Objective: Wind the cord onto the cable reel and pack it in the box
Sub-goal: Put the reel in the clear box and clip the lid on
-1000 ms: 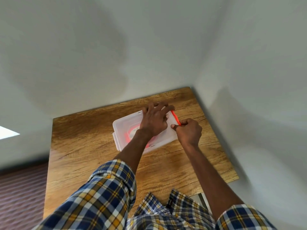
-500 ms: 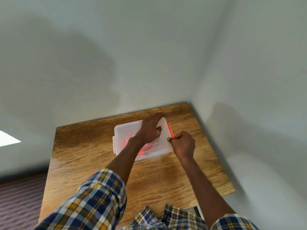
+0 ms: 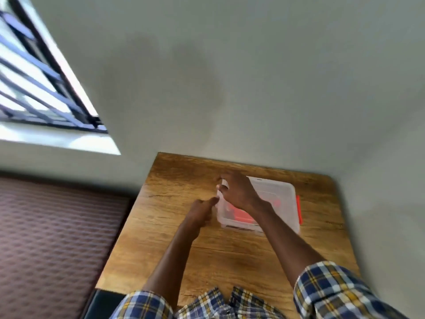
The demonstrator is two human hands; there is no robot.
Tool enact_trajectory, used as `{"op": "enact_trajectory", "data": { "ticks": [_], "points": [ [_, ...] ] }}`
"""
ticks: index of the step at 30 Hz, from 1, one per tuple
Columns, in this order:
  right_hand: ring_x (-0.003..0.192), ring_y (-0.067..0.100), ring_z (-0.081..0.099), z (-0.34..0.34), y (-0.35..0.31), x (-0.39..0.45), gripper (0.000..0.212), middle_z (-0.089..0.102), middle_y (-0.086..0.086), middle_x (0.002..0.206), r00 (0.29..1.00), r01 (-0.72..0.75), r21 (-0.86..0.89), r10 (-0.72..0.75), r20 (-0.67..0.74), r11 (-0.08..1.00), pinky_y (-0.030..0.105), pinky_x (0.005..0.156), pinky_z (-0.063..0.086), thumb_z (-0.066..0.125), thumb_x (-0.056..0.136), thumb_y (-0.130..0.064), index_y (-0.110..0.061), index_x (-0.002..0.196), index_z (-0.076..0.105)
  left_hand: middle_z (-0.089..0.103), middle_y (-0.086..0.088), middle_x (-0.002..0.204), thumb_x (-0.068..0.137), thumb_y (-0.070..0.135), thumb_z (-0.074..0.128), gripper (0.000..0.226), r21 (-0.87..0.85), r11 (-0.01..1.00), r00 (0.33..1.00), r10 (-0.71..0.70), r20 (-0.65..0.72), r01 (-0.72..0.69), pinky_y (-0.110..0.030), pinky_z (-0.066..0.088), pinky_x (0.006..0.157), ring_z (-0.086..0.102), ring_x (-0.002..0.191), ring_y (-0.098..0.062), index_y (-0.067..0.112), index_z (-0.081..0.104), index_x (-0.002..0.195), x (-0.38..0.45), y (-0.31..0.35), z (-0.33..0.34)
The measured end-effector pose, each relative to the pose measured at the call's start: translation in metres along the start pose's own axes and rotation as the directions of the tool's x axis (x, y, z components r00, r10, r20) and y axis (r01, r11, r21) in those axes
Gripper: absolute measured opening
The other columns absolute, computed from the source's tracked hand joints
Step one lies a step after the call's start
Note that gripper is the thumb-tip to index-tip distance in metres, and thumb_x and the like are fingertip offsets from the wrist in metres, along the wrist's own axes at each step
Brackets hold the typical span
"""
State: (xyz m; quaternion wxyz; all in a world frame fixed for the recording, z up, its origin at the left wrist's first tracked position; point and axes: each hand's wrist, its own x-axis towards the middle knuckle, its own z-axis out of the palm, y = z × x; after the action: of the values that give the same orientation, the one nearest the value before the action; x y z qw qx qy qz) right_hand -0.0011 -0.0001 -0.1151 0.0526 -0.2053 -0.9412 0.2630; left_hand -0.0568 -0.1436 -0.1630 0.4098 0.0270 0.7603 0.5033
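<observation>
Both hands shifted from the box's (image 3: 284,192) right, orange-latch side to its left end: right hand (image 3: 238,192) curled on the left latch, left hand (image 3: 199,211) loosely curled beside it; box on worktop (image 3: 179,249), long axis left-right.

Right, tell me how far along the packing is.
Done: something red, likely the reel, shows through the clear box, its lid on, and the red latch at its right end lies flat. In hand: the left hand and right hand are both at the box's left end; blur hides their grip. Left: probably fastening that end.
</observation>
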Motion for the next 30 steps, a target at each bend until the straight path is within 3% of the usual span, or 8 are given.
{"op": "enact_trajectory", "data": {
  "ticks": [3, 8, 11, 15, 18, 23, 26, 30],
  "points": [
    [0.127, 0.021, 0.056, 0.009, 0.008, 0.019, 0.024, 0.066, -0.006, 0.134, 0.984, 0.053, -0.148, -0.026, 0.176, 0.988, 0.044, 0.109, 0.039, 0.062, 0.099, -0.032, -0.03, 0.122, 0.071, 0.079, -0.017, 0.101, 0.1, 0.048, 0.067, 0.048, -0.078, 0.996, 0.996, -0.024, 0.086, 0.031, -0.036, 0.048, 0.077, 0.067, 0.085, -0.024, 0.003, 0.076, 0.113, 0.0, -0.015, -0.009],
    [0.148, 0.026, 0.032, 0.012, 0.024, 0.041, 0.036, 0.047, -0.005, 0.155, 0.921, 0.118, -0.323, 0.018, 0.389, 0.939, 0.056, 0.115, 0.024, 0.048, 0.103, -0.044, -0.034, 0.134, 0.063, 0.081, -0.009, 0.094, 0.1, 0.042, 0.069, 0.034, -0.284, 0.957, 0.991, -0.021, 0.131, 0.058, -0.035, 0.059, 0.072, 0.075, 0.082, -0.021, 0.011, 0.081, 0.097, 0.001, -0.023, 0.007],
    [0.145, 0.031, 0.036, 0.007, 0.026, 0.048, 0.037, 0.05, -0.003, 0.152, 0.883, 0.127, -0.309, 0.034, 0.468, 0.942, 0.057, 0.113, 0.029, 0.047, 0.102, -0.046, -0.035, 0.133, 0.064, 0.073, -0.007, 0.081, 0.099, 0.033, 0.073, 0.025, -0.375, 0.923, 0.993, -0.046, 0.111, 0.085, -0.038, 0.058, 0.07, 0.071, 0.073, -0.02, 0.009, 0.077, 0.092, 0.003, -0.024, 0.016],
    [0.131, 0.027, 0.053, 0.005, 0.025, 0.054, 0.034, 0.064, -0.005, 0.139, 0.892, 0.103, -0.222, 0.008, 0.451, 0.969, 0.053, 0.107, 0.038, 0.057, 0.096, -0.043, -0.034, 0.126, 0.071, 0.067, -0.018, 0.093, 0.101, 0.018, 0.071, 0.018, -0.44, 0.898, 1.0, 0.003, 0.03, 0.01, -0.043, 0.052, 0.076, 0.064, 0.077, -0.026, 0.0, 0.072, 0.104, 0.003, -0.017, 0.021],
    [0.128, 0.023, 0.056, 0.004, 0.029, 0.053, 0.037, 0.067, -0.006, 0.134, 0.907, 0.063, -0.108, -0.012, 0.42, 0.992, 0.052, 0.109, 0.037, 0.06, 0.095, -0.044, -0.034, 0.13, 0.066, 0.078, -0.011, 0.088, 0.101, 0.01, 0.068, 0.01, -0.36, 0.926, 0.992, 0.092, -0.083, -0.116, -0.034, 0.06, 0.067, 0.072, 0.077, -0.022, 0.006, 0.077, 0.1, 0.002, -0.01, 0.024],
    [0.108, 0.01, 0.055, 0.014, 0.042, 0.042, 0.017, 0.068, -0.019, 0.097, 0.976, 0.018, 0.08, -0.035, 0.216, 0.997, 0.041, 0.096, 0.021, 0.065, 0.093, -0.054, -0.041, 0.082, 0.065, 0.073, -0.009, 0.091, 0.097, 0.019, 0.075, 0.01, -0.086, 0.936, 0.876, 0.285, -0.388, -0.343, -0.042, 0.058, 0.068, 0.07, 0.081, -0.023, 0.012, 0.068, 0.099, -0.006, -0.015, 0.041],
    [0.095, 0.007, 0.053, 0.016, 0.04, 0.04, 0.03, 0.059, -0.025, 0.076, 0.984, -0.008, 0.126, -0.015, 0.176, 0.992, 0.04, 0.091, 0.018, 0.065, 0.093, -0.052, -0.041, 0.066, 0.059, 0.064, -0.009, 0.096, 0.094, 0.026, 0.079, 0.027, 0.099, 0.899, 0.808, 0.427, -0.407, -0.426, -0.04, 0.053, 0.066, 0.061, 0.082, -0.023, 0.014, 0.057, 0.102, -0.013, -0.024, 0.056],
    [0.102, 0.014, 0.059, 0.016, 0.037, 0.041, 0.023, 0.063, -0.019, 0.087, 0.987, -0.031, 0.104, 0.014, 0.16, 0.994, 0.047, 0.102, 0.026, 0.066, 0.092, -0.043, -0.036, 0.071, 0.059, 0.055, -0.008, 0.094, 0.099, 0.016, 0.072, 0.023, 0.216, 0.843, 0.734, 0.536, -0.417, -0.492, -0.035, 0.044, 0.063, 0.05, 0.08, -0.019, 0.012, 0.049, 0.103, -0.013, -0.028, 0.067]
  ]
}}
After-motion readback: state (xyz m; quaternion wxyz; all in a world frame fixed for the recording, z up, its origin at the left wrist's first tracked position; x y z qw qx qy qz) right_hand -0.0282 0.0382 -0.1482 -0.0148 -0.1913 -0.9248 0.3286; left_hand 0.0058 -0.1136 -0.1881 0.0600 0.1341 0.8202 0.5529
